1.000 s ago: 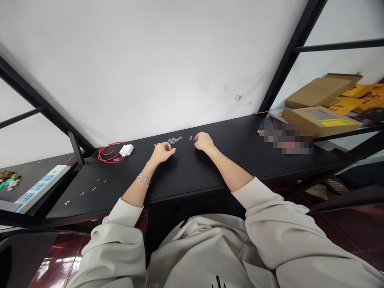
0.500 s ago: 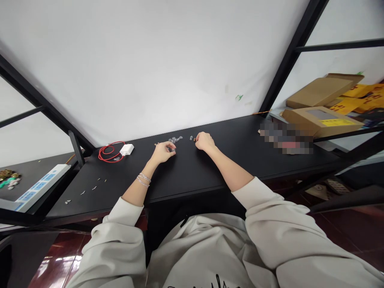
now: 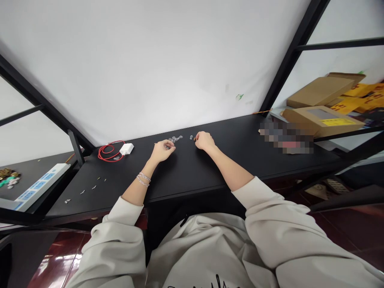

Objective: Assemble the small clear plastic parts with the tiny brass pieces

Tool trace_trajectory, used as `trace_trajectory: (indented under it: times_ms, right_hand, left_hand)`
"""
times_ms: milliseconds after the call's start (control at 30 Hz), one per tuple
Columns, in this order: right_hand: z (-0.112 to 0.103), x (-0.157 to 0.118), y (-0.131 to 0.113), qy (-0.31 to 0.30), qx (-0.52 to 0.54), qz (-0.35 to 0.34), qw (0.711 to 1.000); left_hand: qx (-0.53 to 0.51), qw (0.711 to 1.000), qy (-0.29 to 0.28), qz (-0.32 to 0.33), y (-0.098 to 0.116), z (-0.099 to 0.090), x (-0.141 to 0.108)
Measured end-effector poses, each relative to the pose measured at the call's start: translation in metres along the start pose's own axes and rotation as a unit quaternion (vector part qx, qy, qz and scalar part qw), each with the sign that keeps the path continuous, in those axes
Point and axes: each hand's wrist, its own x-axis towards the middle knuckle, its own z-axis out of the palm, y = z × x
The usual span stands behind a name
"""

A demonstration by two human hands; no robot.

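The left grip (image 3: 164, 150) is narrow, its fingers curled down together, and the fingertips sit at the near edge of a small cluster of clear pieces (image 3: 175, 139) on the bench (image 3: 192, 172); whether they pinch one is too small to tell. The right grip (image 3: 205, 141) is also narrow, with a tiny brown bit (image 3: 195, 139) showing at its fingertips, though it cannot be told if that bit is held. A lone clear piece (image 3: 191, 137) lies just ahead of the right grip, between the two hands and just beside the cluster. Silver bracelets (image 3: 143, 179) circle the left wrist, and pale sleeves (image 3: 120, 244) are pushed up both forearms. Beyond the left grip, a white charger (image 3: 127, 149) lies with a coiled red cable (image 3: 109, 152) touching it, and farther left a few small metal bits (image 3: 93, 187) are scattered along the bench. Past them, a white power strip (image 3: 42, 182) sits on a lower surface. Well right of the right grip lies a pixelated patch (image 3: 286, 138), and beyond it stand cardboard boxes (image 3: 321, 122) beside yellow papers (image 3: 360, 98).
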Motion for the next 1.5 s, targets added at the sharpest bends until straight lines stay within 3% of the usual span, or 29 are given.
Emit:
trace_trajectory:
  times_ms: [933, 1133, 1300, 1500]
  right_hand:
    - [-0.005, -0.004, -0.004, -0.002, -0.010, 0.023, 1.000]
    - [-0.002, -0.004, -0.004, 0.019, -0.002, 0.022, 1.000]
    - [0.002, 0.000, -0.003, 0.029, -0.001, 0.007, 1.000]
    - [0.003, 0.001, -0.003, 0.034, 0.005, -0.005, 0.999]
  left_hand:
    - [-0.008, 0.998, 0.041, 0.050, -0.010, 0.002, 0.003]
    - [-0.082, 0.997, -0.006, -0.003, -0.011, 0.006, 0.005]
    - [-0.122, 0.992, -0.012, -0.021, -0.017, 0.008, 0.008]
    - [-0.124, 0.992, -0.004, 0.021, -0.014, 0.006, 0.006]
